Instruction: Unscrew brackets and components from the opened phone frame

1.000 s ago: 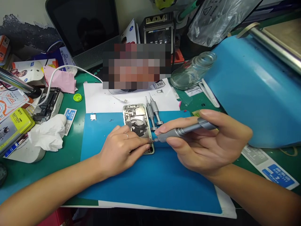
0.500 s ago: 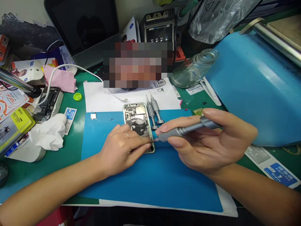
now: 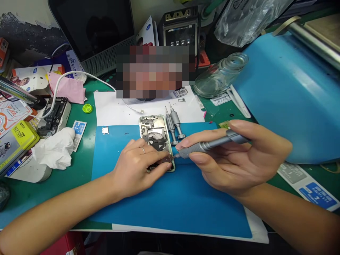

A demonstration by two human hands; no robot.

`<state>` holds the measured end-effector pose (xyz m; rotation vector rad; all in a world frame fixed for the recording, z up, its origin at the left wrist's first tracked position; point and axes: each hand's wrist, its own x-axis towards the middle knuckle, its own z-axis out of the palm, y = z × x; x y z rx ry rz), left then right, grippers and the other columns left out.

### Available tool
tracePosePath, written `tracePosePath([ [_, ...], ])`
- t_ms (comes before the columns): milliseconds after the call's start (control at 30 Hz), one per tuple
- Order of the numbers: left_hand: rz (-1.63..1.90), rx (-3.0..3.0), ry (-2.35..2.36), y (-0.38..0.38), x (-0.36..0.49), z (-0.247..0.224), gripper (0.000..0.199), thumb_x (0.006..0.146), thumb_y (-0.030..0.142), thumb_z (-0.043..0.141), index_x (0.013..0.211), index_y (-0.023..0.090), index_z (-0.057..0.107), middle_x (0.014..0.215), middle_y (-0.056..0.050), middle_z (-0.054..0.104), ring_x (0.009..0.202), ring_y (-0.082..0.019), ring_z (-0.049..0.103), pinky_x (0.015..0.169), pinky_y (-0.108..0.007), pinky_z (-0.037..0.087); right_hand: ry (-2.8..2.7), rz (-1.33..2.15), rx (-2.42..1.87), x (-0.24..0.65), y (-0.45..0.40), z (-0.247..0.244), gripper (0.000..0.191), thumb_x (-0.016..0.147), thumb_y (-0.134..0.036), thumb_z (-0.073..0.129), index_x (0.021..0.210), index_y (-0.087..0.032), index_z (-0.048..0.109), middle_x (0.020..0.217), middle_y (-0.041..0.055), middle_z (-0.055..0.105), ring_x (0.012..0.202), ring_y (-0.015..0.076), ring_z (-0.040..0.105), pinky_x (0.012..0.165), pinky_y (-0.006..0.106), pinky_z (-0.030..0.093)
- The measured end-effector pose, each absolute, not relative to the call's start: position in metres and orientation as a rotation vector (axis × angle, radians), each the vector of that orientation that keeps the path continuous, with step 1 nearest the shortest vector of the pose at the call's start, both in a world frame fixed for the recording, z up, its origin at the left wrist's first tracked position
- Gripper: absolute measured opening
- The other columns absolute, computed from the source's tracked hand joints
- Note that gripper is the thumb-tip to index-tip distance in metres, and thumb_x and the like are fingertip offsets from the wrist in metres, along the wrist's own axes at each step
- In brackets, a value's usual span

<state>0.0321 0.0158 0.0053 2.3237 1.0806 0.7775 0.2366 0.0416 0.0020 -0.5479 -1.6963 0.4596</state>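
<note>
An opened smartphone (image 3: 156,129) with bare inner parts lies on the blue mat (image 3: 170,209). Over its lower half rests my left hand (image 3: 140,164), a ring on one finger, thumb and index finger apart at the phone's right edge with nothing visible between them. My right hand (image 3: 239,159) grips a grey precision screwdriver (image 3: 204,146), held slanted, its tip at the phone's lower right edge beside my left fingertips. Whether the tip touches a screw is too small to tell. Two more grey screwdrivers (image 3: 176,122) lie just right of the phone.
A small metal piece (image 3: 105,130) sits on the mat's left. White paper (image 3: 111,106) with a cable end lies behind. A glass jar (image 3: 220,76) leans at the back right. Crumpled tissue (image 3: 54,148) and another opened phone (image 3: 54,115) are at left.
My left thumb and index finger have parted from their pinch near the screwdriver tip. The screwdriver has hardly moved, and the phone lies as before.
</note>
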Motion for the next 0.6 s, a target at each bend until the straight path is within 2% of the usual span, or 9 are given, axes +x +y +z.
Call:
tracePosePath([
  [200, 0.753, 2.317, 1.140, 0.016, 0.034, 0.007, 0.014, 0.095, 0.026, 0.062, 0.100, 0.019, 0.072, 0.081, -0.002, 0.073, 0.072, -0.017, 0.055, 0.068, -0.034, 0.036, -1.764, 0.313, -0.597, 0.242, 0.044, 0.001, 0.076, 0.081, -0.008, 0.074, 0.148, -0.028, 0.044, 0.089, 0.0015, 0.070, 0.064, 0.0192, 0.073, 0.055, 0.035, 0.063],
  [333, 0.743, 2.462, 1.089, 0.014, 0.034, 0.008, 0.015, 0.096, 0.022, 0.058, 0.090, 0.018, 0.071, 0.080, -0.002, 0.070, 0.071, -0.017, 0.051, 0.064, -0.035, 0.032, -1.761, 0.253, -0.567, 0.245, 0.046, -0.001, 0.077, 0.081, -0.007, 0.072, 0.150, -0.025, 0.043, 0.113, 0.0063, 0.064, 0.071, 0.0171, 0.075, 0.059, 0.032, 0.065],
  [433, 0.707, 2.590, 1.020, 0.012, 0.034, 0.008, 0.017, 0.097, 0.021, 0.055, 0.093, 0.018, 0.071, 0.082, -0.004, 0.069, 0.073, -0.018, 0.050, 0.063, -0.036, 0.031, -1.752, 0.245, -0.578, 0.246, 0.046, -0.001, 0.078, 0.080, -0.002, 0.070, 0.150, -0.023, 0.043, 0.125, 0.0083, 0.057, 0.077, 0.0162, 0.076, 0.065, 0.030, 0.067],
  [600, 0.629, 2.561, 1.058, 0.012, 0.033, 0.007, 0.018, 0.098, 0.023, 0.054, 0.097, 0.019, 0.071, 0.084, -0.005, 0.069, 0.075, -0.018, 0.052, 0.066, -0.035, 0.034, -1.721, 0.256, -0.556, 0.247, 0.050, 0.001, 0.082, 0.076, 0.003, 0.072, 0.148, -0.026, 0.045, 0.111, 0.0043, 0.063, 0.074, 0.0170, 0.075, 0.061, 0.032, 0.068],
])
